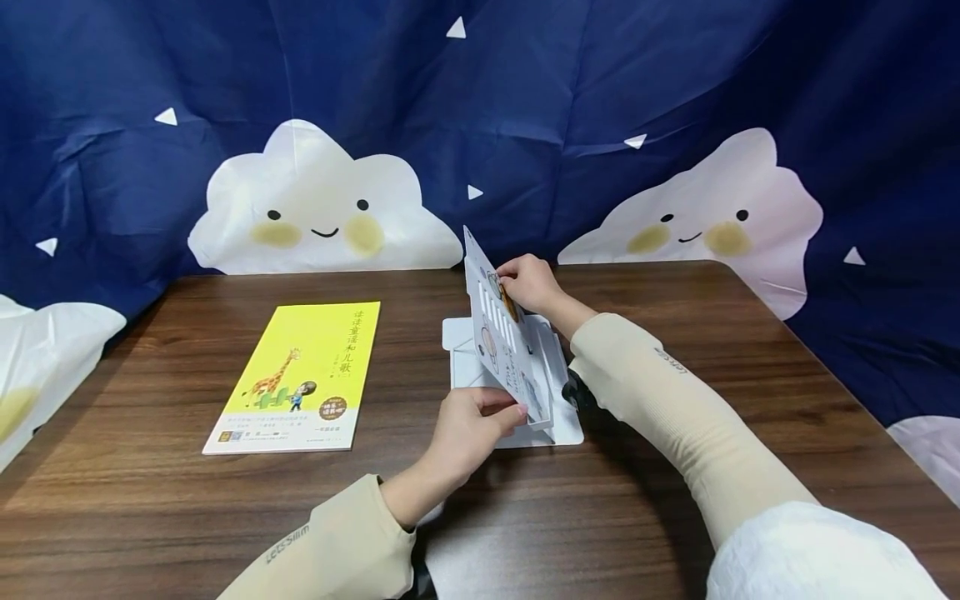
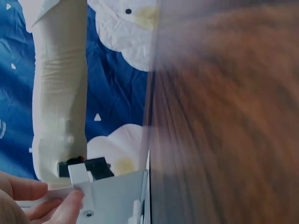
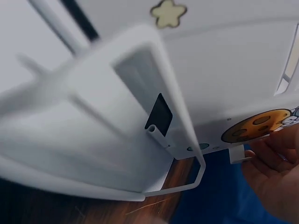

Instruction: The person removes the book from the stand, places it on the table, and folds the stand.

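A white book stand [image 1: 491, 325] with cartoon prints and slots in its panel stands on the table, the panel tilted up from a flat white base [image 1: 568, 429]. My left hand [image 1: 467, 429] pinches the panel's near edge between thumb and fingers; in the left wrist view the fingers lie beside a small white clip [image 2: 79, 175]. At the panel's far edge, my right hand [image 1: 531, 282] grips beside an orange print. The right wrist view shows the panel's printed face [image 3: 224, 70], a white support frame [image 3: 170, 88] and a dark pad [image 3: 160, 114].
A yellow children's book [image 1: 300, 358] with a giraffe on its cover lies flat to the left of the stand. The brown wooden table [image 1: 645, 500] ends at a blue curtain [image 1: 517, 100] with smiling clouds. Cream sleeves [image 1: 675, 400] cover both forearms.
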Demonstrator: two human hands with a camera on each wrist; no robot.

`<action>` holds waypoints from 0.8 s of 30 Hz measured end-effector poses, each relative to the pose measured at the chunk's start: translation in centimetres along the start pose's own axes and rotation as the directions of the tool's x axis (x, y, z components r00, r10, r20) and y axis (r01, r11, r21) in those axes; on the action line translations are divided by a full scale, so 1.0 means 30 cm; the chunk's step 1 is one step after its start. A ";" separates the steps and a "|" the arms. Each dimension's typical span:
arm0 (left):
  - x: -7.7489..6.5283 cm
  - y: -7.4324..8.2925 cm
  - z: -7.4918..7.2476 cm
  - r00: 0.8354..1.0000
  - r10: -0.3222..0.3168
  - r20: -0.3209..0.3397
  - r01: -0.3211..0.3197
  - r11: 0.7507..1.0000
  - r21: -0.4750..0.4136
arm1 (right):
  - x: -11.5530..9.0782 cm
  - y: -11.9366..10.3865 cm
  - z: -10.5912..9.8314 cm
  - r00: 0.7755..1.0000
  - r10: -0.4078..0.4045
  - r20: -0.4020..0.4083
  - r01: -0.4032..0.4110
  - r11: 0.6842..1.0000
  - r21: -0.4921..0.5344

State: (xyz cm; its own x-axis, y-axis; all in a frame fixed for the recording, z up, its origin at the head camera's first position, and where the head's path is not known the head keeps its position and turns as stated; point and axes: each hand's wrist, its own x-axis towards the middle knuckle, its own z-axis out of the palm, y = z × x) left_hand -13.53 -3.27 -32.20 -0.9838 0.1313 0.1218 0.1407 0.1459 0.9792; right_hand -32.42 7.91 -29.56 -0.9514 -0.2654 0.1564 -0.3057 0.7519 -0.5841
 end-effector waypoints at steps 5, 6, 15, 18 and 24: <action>0.002 0.000 0.025 0.999 -0.003 -0.047 0.003 1.000 0.000 | 0.009 -0.008 0.002 0.999 -0.039 -0.001 0.039 0.999 -0.023; 0.002 -0.001 0.030 0.999 -0.005 -0.054 0.005 1.000 -0.005 | 0.012 -0.008 0.002 0.999 -0.050 -0.001 0.049 0.998 -0.027; 0.019 -0.015 0.061 0.996 0.016 -0.089 -0.017 1.000 -0.010 | 0.027 -0.020 0.003 0.995 -0.099 0.024 0.100 0.994 -0.041; 0.019 -0.015 0.067 0.996 0.021 -0.090 -0.024 0.999 -0.034 | 0.029 -0.020 0.003 0.995 -0.084 0.053 0.086 0.996 -0.038; 0.022 -0.016 0.080 0.995 0.019 -0.100 -0.026 0.997 -0.069 | 0.027 -0.022 -0.005 0.990 -0.094 0.109 0.097 0.995 -0.020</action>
State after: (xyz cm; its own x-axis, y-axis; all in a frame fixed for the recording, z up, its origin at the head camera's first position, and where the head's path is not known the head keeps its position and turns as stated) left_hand -13.98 -0.90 -33.00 -0.9871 0.0356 0.1561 0.1584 0.0744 0.9846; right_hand -33.02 7.29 -28.94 -0.9086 -0.3994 0.1225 -0.3971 0.7348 -0.5499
